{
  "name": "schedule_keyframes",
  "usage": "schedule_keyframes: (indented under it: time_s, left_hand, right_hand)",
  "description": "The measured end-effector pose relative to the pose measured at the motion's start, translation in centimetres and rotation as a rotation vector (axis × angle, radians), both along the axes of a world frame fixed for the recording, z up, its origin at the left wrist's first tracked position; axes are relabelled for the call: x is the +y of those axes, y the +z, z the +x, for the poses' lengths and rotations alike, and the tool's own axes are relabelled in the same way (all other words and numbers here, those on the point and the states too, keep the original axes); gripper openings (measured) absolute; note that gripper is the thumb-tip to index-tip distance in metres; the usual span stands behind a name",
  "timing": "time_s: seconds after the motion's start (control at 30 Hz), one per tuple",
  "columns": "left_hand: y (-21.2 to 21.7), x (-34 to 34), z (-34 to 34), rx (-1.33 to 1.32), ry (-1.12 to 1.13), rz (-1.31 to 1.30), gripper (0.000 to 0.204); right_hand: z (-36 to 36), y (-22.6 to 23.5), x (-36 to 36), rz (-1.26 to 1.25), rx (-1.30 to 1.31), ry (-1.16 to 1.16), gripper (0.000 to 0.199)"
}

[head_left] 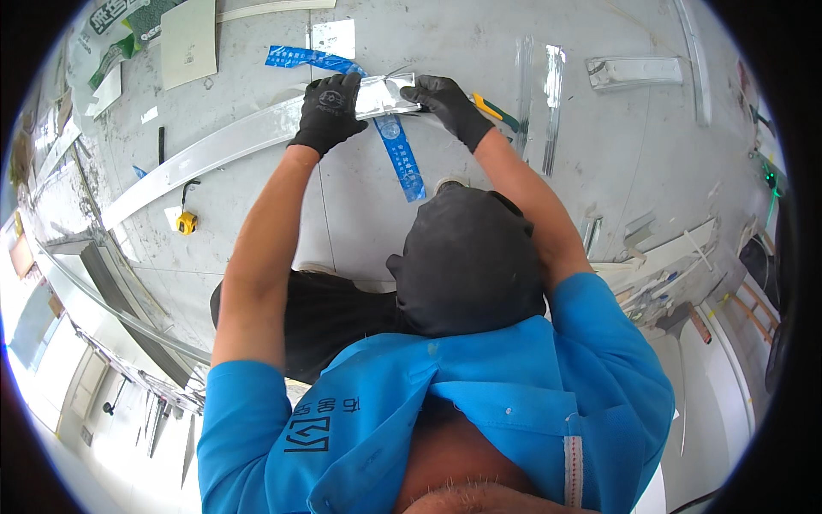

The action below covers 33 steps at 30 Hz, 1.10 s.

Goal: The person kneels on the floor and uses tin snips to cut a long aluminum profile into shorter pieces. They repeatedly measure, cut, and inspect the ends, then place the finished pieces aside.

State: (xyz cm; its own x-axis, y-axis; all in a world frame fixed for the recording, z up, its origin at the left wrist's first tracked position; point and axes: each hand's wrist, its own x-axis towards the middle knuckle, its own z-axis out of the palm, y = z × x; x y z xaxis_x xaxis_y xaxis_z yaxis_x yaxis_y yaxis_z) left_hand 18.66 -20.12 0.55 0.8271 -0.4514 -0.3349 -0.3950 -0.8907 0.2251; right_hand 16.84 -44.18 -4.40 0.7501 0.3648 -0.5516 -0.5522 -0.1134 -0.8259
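A long pale strip (231,130), glossy and silvery at its right end, lies across the floor and curves toward the lower left. My left hand (332,110), in a black glove, is closed over the strip a little way in from that end. At the very end, my right hand (449,107), gloved too, grips the strip with thumb and fingers, partly hidden from above. Beneath the strip, between my hands, runs a piece of blue printed film (399,158). Another blue length (300,58) lies beyond my left hand. A yellow-and-green handled tool (495,113) lies beside my right hand.
A yellow tape measure (186,223) and a black rod (161,146) lie to the left. Shiny metal profiles (555,103) and a short metal piece (634,73) lie to the right. Cardboard (189,43) sits at the far left. My bent knee (471,257) rises close below my hands.
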Motion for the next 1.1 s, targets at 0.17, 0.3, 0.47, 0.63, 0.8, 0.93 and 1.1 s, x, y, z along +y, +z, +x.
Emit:
schedule_keyframes:
  time_s: [0.17,0.3,0.47,0.63,0.8,0.93,1.1]
  left_hand:
    - [3.5,0.9,0.7,-0.009,-0.012,-0.179,0.091]
    - [8.0,0.5,1.2,-0.034,-0.058,-0.268,0.091]
    - [10.2,1.3,1.2,-0.080,-0.101,-0.357,0.087]
    - [12.5,1.0,1.0,-0.179,-0.158,-0.405,0.087]
    - [14.1,1.3,0.5,-0.164,-0.181,-0.393,0.090]
    - [15.5,0.8,0.8,-0.174,-0.206,-0.424,0.090]
    - [16.9,0.8,0.9,-0.141,-0.194,-0.449,0.090]
  right_hand:
    - [0.4,4.7,-0.8,0.331,0.045,-0.049,0.040]
    - [0.2,6.0,-1.4,0.551,0.041,-0.119,0.034]
    - [0.4,9.5,-1.0,0.562,0.053,-0.078,0.037]
    - [0.1,11.9,-1.3,0.600,0.017,-0.046,0.040]
    - [-0.5,14.2,-0.8,0.548,0.005,-0.070,0.039]
    - [-0.2,13.1,-0.8,0.621,-0.012,0.000,0.041]
    - [0.0,12.3,0.1,0.696,-0.033,-0.011,0.049]
